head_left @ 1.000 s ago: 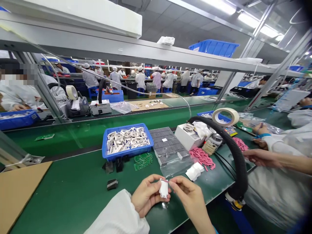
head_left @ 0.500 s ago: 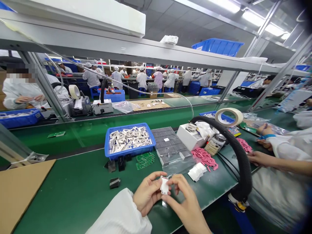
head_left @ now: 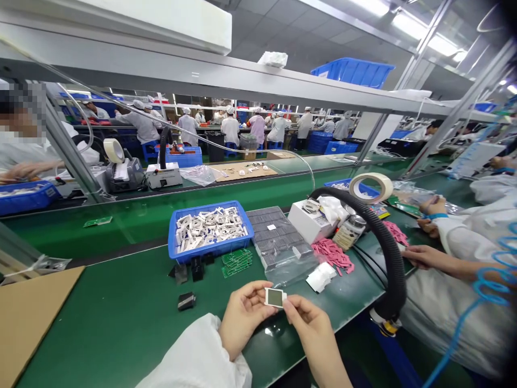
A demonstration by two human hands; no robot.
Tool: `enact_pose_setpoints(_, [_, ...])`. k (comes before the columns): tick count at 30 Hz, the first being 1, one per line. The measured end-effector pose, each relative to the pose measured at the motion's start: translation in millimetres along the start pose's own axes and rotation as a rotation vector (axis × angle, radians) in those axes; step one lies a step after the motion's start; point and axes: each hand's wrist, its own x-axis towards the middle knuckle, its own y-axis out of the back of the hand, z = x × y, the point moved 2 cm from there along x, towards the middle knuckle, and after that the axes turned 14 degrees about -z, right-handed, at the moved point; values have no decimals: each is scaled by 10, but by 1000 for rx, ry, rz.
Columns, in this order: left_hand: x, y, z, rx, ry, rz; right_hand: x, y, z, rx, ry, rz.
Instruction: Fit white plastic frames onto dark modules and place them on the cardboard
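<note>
A small LCD screen in a white frame point(head_left: 275, 298) is held between both hands above the green bench, its grey display facing up toward me. My left hand point(head_left: 243, 318) is closed on its left side, thumb along the lower edge and fingers behind. With thumb and forefinger, my right hand point(head_left: 313, 328) pinches the right end. Beyond the hands lie a stack of green circuit boards point(head_left: 237, 262) and a bagged block of grey slotted parts point(head_left: 278, 237). White pieces point(head_left: 321, 277) lie to the right, and a small black part point(head_left: 186, 301) to the left.
A blue tray point(head_left: 172, 242) of white plastic frames stands at the back. Pink strips point(head_left: 333, 255), a jar point(head_left: 349, 233) and a black fume hose point(head_left: 390, 242) are on the right. A co-worker's hands point(head_left: 424, 256) work farther right. Cardboard point(head_left: 36, 312) lies at left.
The piece in my hands has turned from its plain white face to its grey screen side. My right fingers have closed on its right end. The view has shifted slightly.
</note>
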Motion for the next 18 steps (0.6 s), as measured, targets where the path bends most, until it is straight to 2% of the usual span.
enact_pose_setpoints(3, [-20,-5,19,49,43,26,-62,21,-103,-37,26,-35])
enact_pose_setpoints(4, [-26,-1,28,63,57,40,-98,95,-151,-84,52,4])
enact_pose_setpoints(6, [-27,22,41,85,88,72,-187,393,-244,-214,122,215])
enact_pose_setpoints(9, [1,80,30,108,161,93,-322,1174,-260,-299,170,698])
enact_pose_setpoints(11, [28,112,4,116,202,92,-365,1804,-131,-207,57,1023])
enact_pose_setpoints(12, [42,121,-11,114,214,91,-352,2100,-43,-173,-3,1092])
enact_pose_setpoints(15, [73,116,-51,92,242,108,-233,2797,257,-61,-198,1119])
enact_pose_setpoints(18, [81,71,-60,68,260,176,-98,3144,486,19,-332,1021])
